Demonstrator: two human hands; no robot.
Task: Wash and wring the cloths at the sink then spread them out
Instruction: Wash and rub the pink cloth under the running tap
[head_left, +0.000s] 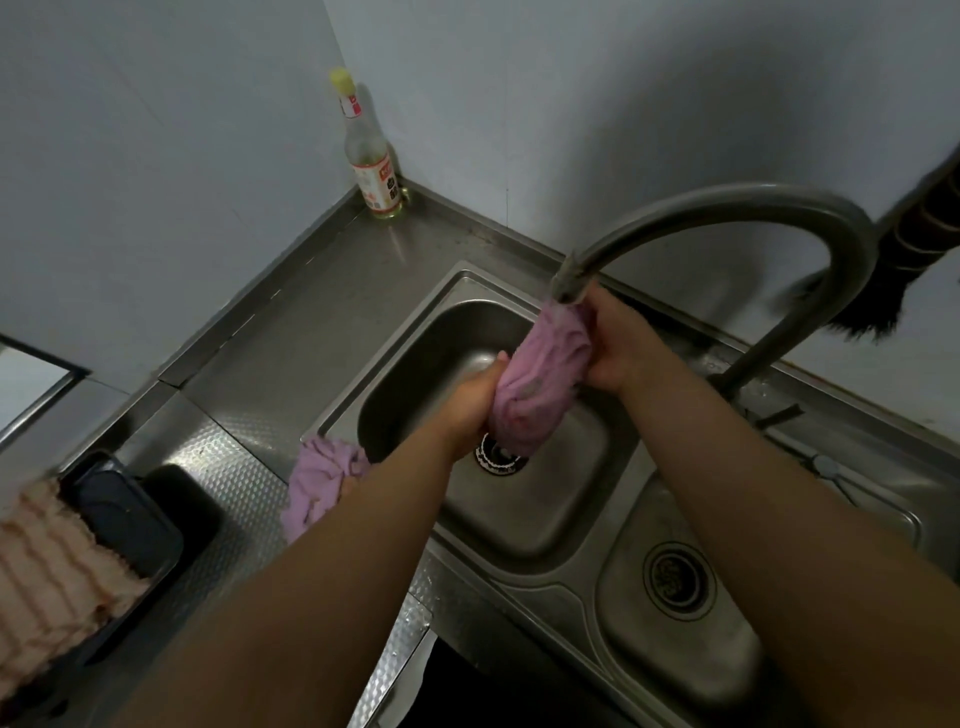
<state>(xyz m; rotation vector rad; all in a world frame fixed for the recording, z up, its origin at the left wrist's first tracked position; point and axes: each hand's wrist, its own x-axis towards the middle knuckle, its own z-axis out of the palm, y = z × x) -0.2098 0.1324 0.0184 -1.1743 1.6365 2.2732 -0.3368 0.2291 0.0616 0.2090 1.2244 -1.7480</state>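
Spare pink cloth (322, 480) lies on the counter left of the sink (524, 540). Over the basin, left hand (470, 402) and right hand (618, 345) grip the pink cloth (540, 382), apparently under the faucet (571, 275): soft, water-heavy; hold both ends
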